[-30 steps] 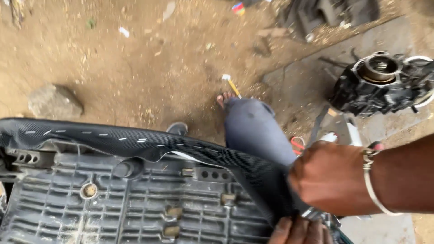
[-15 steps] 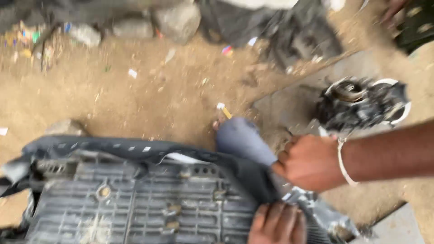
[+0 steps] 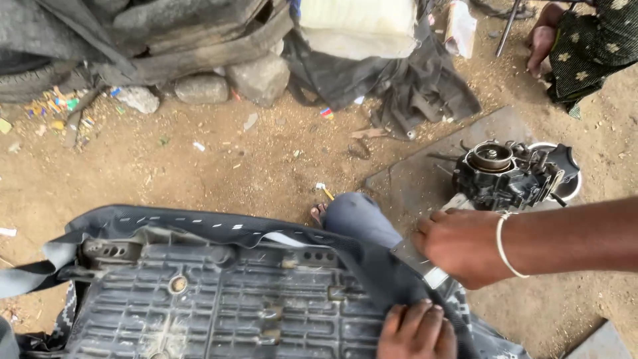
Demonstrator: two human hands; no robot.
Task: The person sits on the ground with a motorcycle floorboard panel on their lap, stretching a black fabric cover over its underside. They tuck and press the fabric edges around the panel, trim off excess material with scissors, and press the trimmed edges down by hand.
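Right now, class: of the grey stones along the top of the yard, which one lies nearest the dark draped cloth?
The largest stone, rightmost of the three; the dark cloth lies just beside it, while the smaller stones sit further left.

Sandy dirt ground [image 3: 219, 166], stones [image 3: 259, 78], engine part [image 3: 512, 174], dark cloth [image 3: 412, 86], scattered litter [image 3: 56, 110]

The place is an open-air roadside repair yard for motorcycles, set on bare dirt ground [image 3: 199, 166] rather than an indoor floor. Evidence: an upturned motorcycle seat [image 3: 219, 292] with its ribbed plastic base exposed and its dark cover [image 3: 372, 266] loose at the edge, a dismantled engine part [image 3: 512, 176] resting beside a metal bowl [image 3: 568, 189] on a flat grey slab [image 3: 425, 166], and an old tyre [image 3: 26, 73] at the upper left. Stones [image 3: 259, 76], dark rags [image 3: 412, 86] and scattered litter [image 3: 60, 110] lie along the far edge of the working area.
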